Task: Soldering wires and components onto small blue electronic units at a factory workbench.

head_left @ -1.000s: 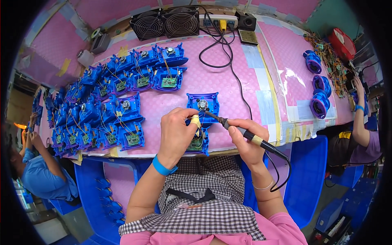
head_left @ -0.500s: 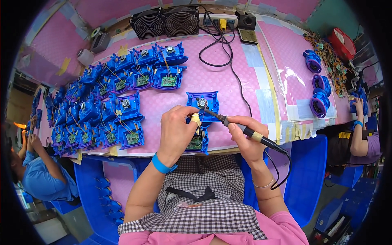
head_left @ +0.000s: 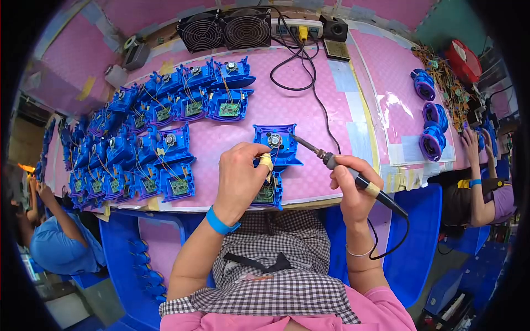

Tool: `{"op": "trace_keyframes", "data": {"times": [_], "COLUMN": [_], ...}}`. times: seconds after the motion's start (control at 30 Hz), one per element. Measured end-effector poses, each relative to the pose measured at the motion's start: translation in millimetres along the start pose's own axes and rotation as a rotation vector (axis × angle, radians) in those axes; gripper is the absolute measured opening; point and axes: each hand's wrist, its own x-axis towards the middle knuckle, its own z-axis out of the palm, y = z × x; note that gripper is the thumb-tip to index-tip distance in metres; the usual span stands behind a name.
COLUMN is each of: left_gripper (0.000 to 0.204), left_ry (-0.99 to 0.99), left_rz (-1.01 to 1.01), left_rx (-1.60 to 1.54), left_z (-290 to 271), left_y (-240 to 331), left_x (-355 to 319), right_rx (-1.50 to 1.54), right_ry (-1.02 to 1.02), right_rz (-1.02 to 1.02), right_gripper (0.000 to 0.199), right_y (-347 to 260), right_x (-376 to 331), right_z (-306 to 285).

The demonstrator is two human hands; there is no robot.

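Note:
In front of me lies an opened blue plastic housing with a small round speaker in its upper half. A green circuit board sits in the lower half near the table edge, partly under my fingers. My left hand is closed in a pinch at the housing's left side, a finger wrapped in pale tape; thin wires show by the fingertips, but what they grip is hidden. My right hand grips a soldering iron like a pen. Its tip is near the housing's upper right corner, off the speaker.
Rows of opened blue housings cover the table's left. Two black fans, a power strip and a soldering stand are at the back. Blue-purple parts lie right. Blue bins flank my lap. People work at both sides.
My right hand has moved to the right, drawing the soldering iron's tip away from the speaker. My left hand stays nearly still. The person at the right has shifted their hands.

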Motion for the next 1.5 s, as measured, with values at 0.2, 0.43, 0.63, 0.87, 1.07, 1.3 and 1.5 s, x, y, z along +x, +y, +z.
{"op": "trace_keyframes", "data": {"times": [0.2, 0.43, 0.63, 0.87, 1.07, 1.3, 1.5], "left_gripper": [0.017, 0.016, 0.017, 0.019, 0.030, 0.017, 0.029], "left_ry": [-0.031, -0.013, -0.013, 0.033, -0.338, 0.018, 0.227], "left_rz": [-0.058, -0.025, -0.024, 0.023, 0.065, 0.118, -0.280], "left_rx": [-0.020, -0.032, -0.029, 0.076, 0.492, 0.390, 0.735], "left_z": [-2.1, 0.2, 0.4, -25.1, 12.0, -62.1, -153.5], "left_y": [5.1, 2.7, 1.4, 20.6, 42.0, 28.5, -34.4], "left_x": [1.0, 0.6, 1.2, -26.2, -21.5, -31.4, -12.1], "right_rx": [0.042, 0.228, 0.537, 0.641, 0.712, 0.727, 0.629], "right_ry": [0.078, 0.251, 0.364, 0.405, 0.305, 0.206, 0.252], "right_rz": [0.038, 0.083, 0.161, 0.093, 0.040, -0.067, -0.112], "right_gripper": [0.017, 0.019, 0.030, 0.034, 0.037, 0.036, 0.030], "right_y": [4.6, 4.4, 8.2, 7.7, -10.9, -4.0, 3.1], "right_x": [-1.1, 1.4, 9.3, 15.3, 28.7, 25.1, 18.2], "right_z": [-9.6, -21.8, -28.2, -21.8, -14.9, -26.3, -44.0]}}
